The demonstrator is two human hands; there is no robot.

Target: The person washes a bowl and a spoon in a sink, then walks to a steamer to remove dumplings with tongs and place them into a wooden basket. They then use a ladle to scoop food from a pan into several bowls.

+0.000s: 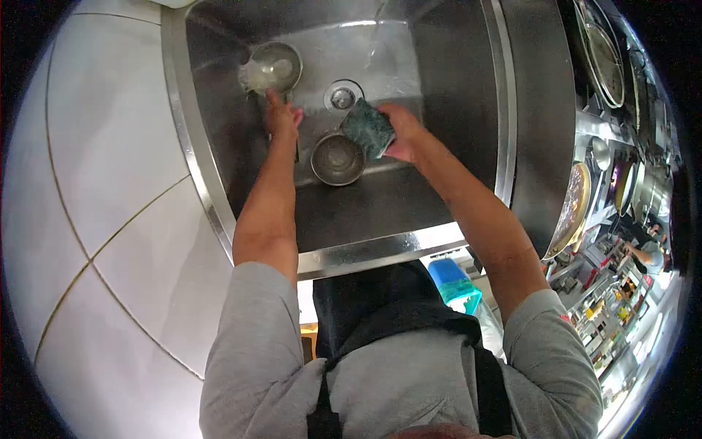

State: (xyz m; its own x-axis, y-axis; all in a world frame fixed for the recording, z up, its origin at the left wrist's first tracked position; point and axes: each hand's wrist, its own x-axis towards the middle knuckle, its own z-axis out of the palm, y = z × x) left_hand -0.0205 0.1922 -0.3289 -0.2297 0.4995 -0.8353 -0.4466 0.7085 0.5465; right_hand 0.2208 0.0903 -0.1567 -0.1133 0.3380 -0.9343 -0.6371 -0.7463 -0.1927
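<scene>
My left hand (283, 118) is closed around the handle of a round metal ladle (284, 64), near the left wall of the sink. The ladle's bowl faces up, and a pale, whitish patch shows at its left edge. A bit of the handle shows below my fingers; the rest is hidden by the hand. My right hand (402, 133) grips a dark green scouring pad (368, 129) from its right side. Just below the pad, a small round metal bowl (338, 159) rests on the sink floor, with its upper right rim overlapped by the pad.
The deep steel sink (380, 249) has a round drain (342, 96) between my hands. White tiles (117, 146) cover the left side. Pans (603, 66) and other metalware hang at right, and a blue-green container (455, 285) stands below the sink's front edge. Another person (647, 254) is far right.
</scene>
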